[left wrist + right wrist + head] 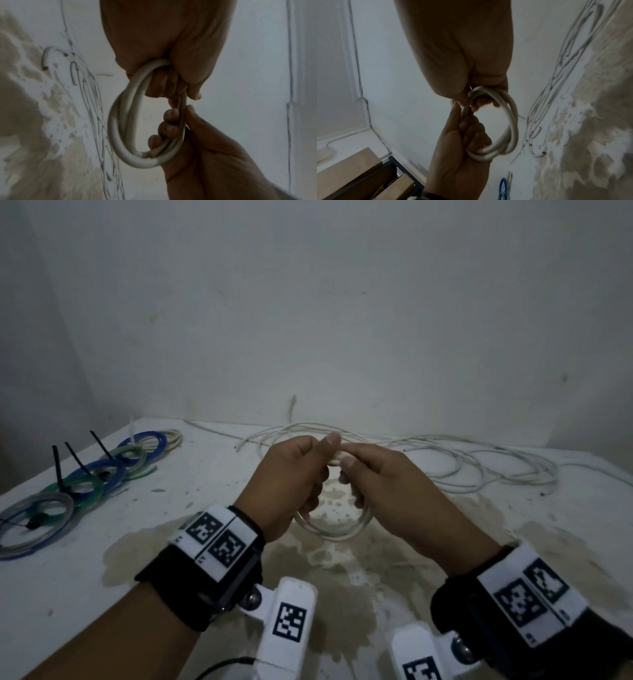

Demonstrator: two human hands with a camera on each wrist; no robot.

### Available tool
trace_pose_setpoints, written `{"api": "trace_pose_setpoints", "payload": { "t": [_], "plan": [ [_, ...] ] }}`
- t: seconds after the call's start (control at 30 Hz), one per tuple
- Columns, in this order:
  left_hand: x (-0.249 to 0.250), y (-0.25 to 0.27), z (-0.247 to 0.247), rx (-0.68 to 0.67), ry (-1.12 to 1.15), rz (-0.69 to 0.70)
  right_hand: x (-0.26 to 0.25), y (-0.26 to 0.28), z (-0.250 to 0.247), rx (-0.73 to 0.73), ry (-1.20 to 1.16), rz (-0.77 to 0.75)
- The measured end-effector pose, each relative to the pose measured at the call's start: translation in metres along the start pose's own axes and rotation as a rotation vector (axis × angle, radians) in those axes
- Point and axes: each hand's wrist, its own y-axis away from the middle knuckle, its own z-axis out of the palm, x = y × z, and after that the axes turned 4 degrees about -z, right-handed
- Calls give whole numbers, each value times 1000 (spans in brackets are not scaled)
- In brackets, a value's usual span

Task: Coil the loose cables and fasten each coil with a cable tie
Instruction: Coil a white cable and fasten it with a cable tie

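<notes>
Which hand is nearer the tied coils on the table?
Left. The left hand is on the same side as the tied coils; the right hand is farther off. Both grip the white coil.

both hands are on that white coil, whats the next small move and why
Probably keep the left hand gripping the white coil and free the right hand to fetch a cable tie. The coil shows several loops and no tie, while the coloured coils already carry black ties.
</notes>
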Motion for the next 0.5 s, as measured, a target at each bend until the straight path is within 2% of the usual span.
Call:
{"api": "trace_pose_setpoints", "payload": {
  "t": [0.17,0.3,0.5],
  "plan": [
    [-7,-5,8,-42,22,-33,18,2,-2,155,115,-38],
    [-17,-8,16,-45,-10,-111,35,7,3,180,258,-28],
    [-37,-12,24,15,28,-110,43,12,1,153,115,54]
  ]
}}
